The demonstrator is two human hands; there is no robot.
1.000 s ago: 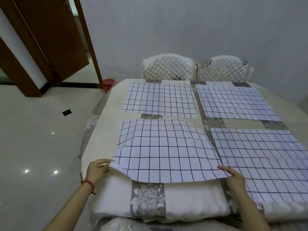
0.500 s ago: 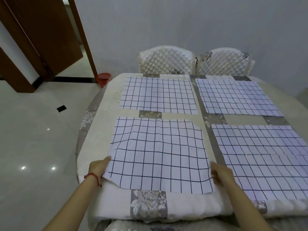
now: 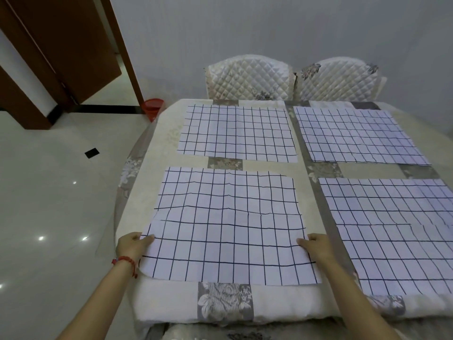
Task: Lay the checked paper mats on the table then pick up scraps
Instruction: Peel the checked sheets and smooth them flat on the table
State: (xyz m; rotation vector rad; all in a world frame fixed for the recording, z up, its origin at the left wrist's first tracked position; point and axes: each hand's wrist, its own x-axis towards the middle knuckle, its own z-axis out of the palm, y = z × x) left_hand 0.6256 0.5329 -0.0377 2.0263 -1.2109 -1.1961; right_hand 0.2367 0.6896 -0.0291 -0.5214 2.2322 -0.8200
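Observation:
Several white mats with a dark checked grid lie on the cloth-covered table (image 3: 157, 148). The near-left checked mat (image 3: 228, 227) lies almost flat, with a slight ripple across its middle. My left hand (image 3: 131, 245) pinches its left edge near the front corner. On the opposite edge my right hand (image 3: 316, 246) grips the same mat. A far-left mat (image 3: 236, 132), a far-right mat (image 3: 355, 136) and a near-right mat (image 3: 397, 231) lie flat, untouched. No scraps are visible on the table.
Two quilted white chairs (image 3: 250, 78) stand at the table's far side against the wall. A red bin (image 3: 152, 109) sits on the floor by a brown door (image 3: 66, 47). A small black piece (image 3: 91, 152) lies on the glossy floor to the left.
The near-left mat, lifted and bowed a second ago, has been lowered and smoothed onto the table. Both hands slid along with its side edges and still hold them.

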